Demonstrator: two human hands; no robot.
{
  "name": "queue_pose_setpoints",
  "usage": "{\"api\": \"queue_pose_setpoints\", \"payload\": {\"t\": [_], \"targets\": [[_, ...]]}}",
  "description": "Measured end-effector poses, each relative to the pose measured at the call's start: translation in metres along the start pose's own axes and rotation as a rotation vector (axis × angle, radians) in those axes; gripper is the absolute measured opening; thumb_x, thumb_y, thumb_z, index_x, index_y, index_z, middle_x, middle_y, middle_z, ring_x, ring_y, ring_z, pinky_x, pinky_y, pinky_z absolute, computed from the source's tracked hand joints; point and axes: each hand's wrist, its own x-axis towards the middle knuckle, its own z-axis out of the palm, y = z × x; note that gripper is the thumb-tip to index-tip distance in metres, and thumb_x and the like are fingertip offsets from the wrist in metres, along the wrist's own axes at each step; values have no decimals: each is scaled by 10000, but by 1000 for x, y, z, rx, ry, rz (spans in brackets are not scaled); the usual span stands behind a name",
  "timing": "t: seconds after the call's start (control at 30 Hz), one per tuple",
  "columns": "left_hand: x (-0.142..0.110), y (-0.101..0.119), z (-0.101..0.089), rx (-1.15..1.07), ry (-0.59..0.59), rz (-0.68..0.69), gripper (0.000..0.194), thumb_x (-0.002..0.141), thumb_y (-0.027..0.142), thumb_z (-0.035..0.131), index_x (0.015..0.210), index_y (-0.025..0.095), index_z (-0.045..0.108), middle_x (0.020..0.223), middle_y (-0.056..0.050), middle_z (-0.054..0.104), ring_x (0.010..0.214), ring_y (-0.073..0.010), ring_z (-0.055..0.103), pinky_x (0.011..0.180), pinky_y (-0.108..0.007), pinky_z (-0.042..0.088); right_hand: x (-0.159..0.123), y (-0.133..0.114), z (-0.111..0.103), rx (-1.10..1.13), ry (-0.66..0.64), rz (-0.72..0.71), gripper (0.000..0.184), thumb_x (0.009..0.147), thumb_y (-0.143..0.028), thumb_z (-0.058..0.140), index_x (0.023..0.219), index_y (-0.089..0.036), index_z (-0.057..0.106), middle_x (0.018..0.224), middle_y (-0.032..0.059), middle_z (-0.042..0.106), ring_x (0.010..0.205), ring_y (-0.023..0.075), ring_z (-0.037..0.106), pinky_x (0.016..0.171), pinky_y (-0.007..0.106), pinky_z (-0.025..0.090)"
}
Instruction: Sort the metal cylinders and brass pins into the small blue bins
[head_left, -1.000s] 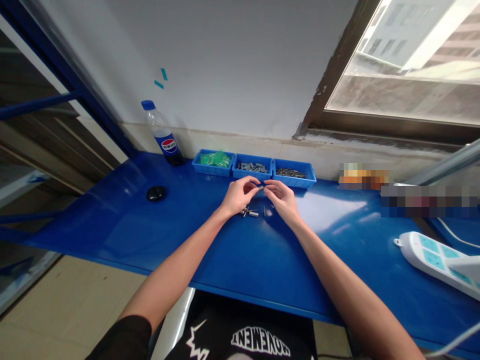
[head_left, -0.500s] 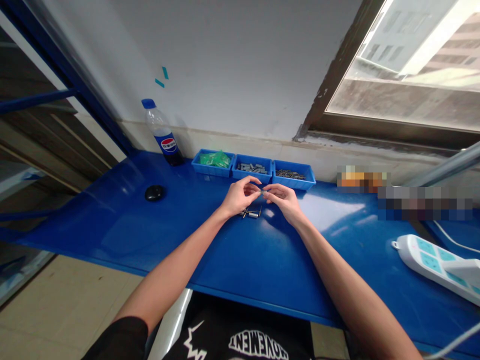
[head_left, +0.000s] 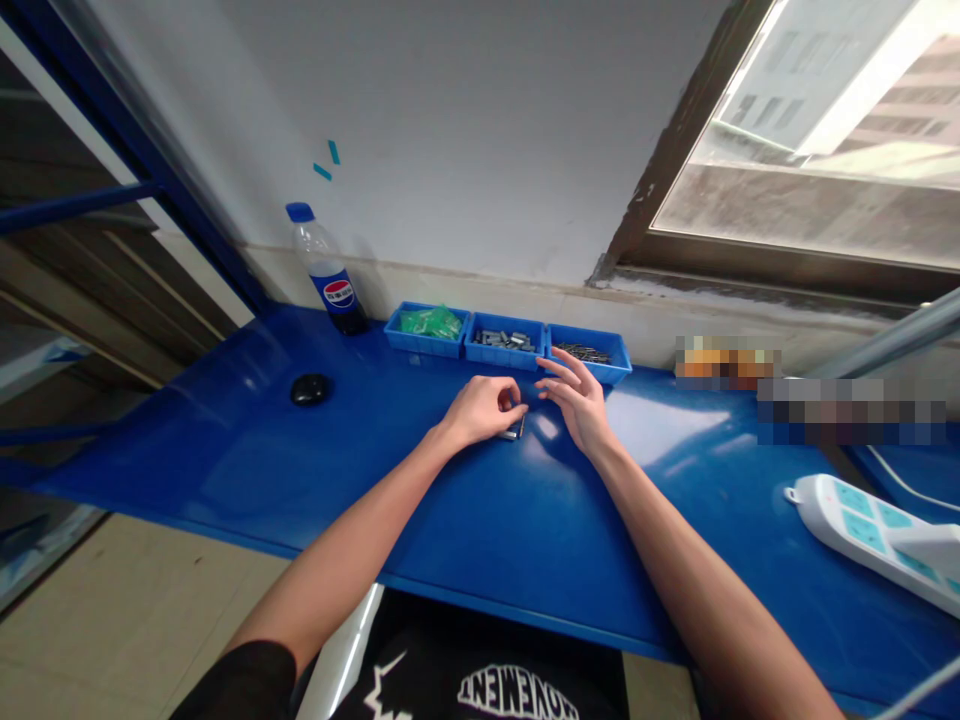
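My left hand [head_left: 484, 411] is low over the table with thumb and fingers curled together in a pinch; what it holds, if anything, is too small and hidden to tell. Small metal pieces [head_left: 512, 435], a short silver cylinder and a thin pin among them, lie on the tabletop right under its fingertips, partly covered by the hand. My right hand [head_left: 579, 402] is a little to the right with its fingers spread and nothing visible in them. It hovers in front of the right blue bin [head_left: 609, 371], which contains many thin metal pins or screws.
Beside that bin stand a middle blue bin [head_left: 495, 357] of grey metal cylinders and a left blue bin [head_left: 420, 345] with green plastic bags. A cola bottle [head_left: 337, 290] and a black mouse [head_left: 310, 389] are left. A white power strip [head_left: 862, 520] lies right on the blue table [head_left: 480, 530].
My hands were together, fingertips meeting at a small part. Now they are apart: the left has come down to the metal pieces, and the right has let go and spread its fingers.
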Motion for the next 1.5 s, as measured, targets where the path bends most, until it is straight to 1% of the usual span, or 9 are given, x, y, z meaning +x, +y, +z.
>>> {"api": "queue_pose_setpoints", "payload": {"t": [0.1, 0.2, 0.5, 0.57, 0.67, 0.87, 1.0, 1.27, 1.5], "targets": [[-5, 9, 2, 123, -64, -22, 196, 750, 384, 794, 846, 220, 749, 803, -14, 761, 716, -190, 690, 614, -263, 462, 2, 0, -1, 35, 41, 34, 449, 765, -236, 766, 1212, -264, 723, 1163, 74, 773, 798, 177, 683, 740, 338, 553], [-7, 13, 6, 162, -58, -13, 135, 740, 225, 728, 872, 224, 754, 806, -21, 762, 748, -210, 709, 628, -273, 473, 2, -2, -1, 33, 41, 58, 377, 753, -238, 754, 1130, -237, 742, 1047, 69, 784, 757, 174, 665, 741, 342, 548], [-6, 14, 12, 259, 39, 61, 458, 796, 47, 612, 1193, 238, 738, 935, -83, 764, 839, -261, 734, 787, -329, 571, 4, -3, -3, 32, 36, 81, 342, 757, -259, 720, 1097, -239, 743, 986, 57, 779, 751, 187, 669, 790, 375, 559], [-4, 12, 12, 185, 53, 86, 475, 815, 24, 586, 1224, 215, 734, 1001, -99, 770, 878, -260, 735, 849, -350, 579, 5, -3, -4, 48, 34, 85, 327, 758, -261, 727, 1084, -237, 748, 969, 55, 781, 749, 184, 669, 789, 370, 557], [-1, 9, 14, -11, 115, 113, 386, 854, 33, 577, 1150, 197, 761, 1026, -86, 788, 899, -242, 743, 908, -367, 581, 6, -2, -4, 69, 28, 89, 299, 759, -267, 745, 1056, -234, 760, 942, 52, 785, 742, 177, 669, 784, 357, 555], [4, 10, 12, -408, 329, 18, 84, 870, 195, 718, 928, 172, 774, 900, -47, 797, 811, -191, 760, 786, -299, 615, 6, 2, -2, -47, -1, 75, 290, 777, -351, 800, 1037, -226, 776, 898, 46, 787, 775, 185, 688, 789, 343, 549], [5, 7, 11, -501, 337, -11, 118, 835, 262, 776, 901, 165, 778, 903, -62, 796, 830, -201, 761, 790, -317, 628, 4, 4, -1, -163, -39, 51, 310, 761, -411, 862, 1003, -230, 792, 890, 37, 784, 779, 185, 690, 775, 331, 540], [9, 1, 15, -580, 380, -28, 181, 806, 309, 818, 897, 162, 766, 902, -64, 793, 828, -195, 761, 801, -328, 641, 4, 0, -2, -155, -65, 81, 298, 737, -455, 897, 897, -227, 791, 760, 18, 754, 678, 174, 679, 707, 326, 545], [9, -1, 16, -603, 339, -25, 206, 807, 326, 821, 891, 148, 760, 903, -78, 791, 837, -199, 761, 814, -331, 633, 4, -3, -1, -94, -64, 106, 381, 699, -444, 920, 982, -220, 799, 875, 51, 804, 777, 197, 731, 782, 344, 565]]}}
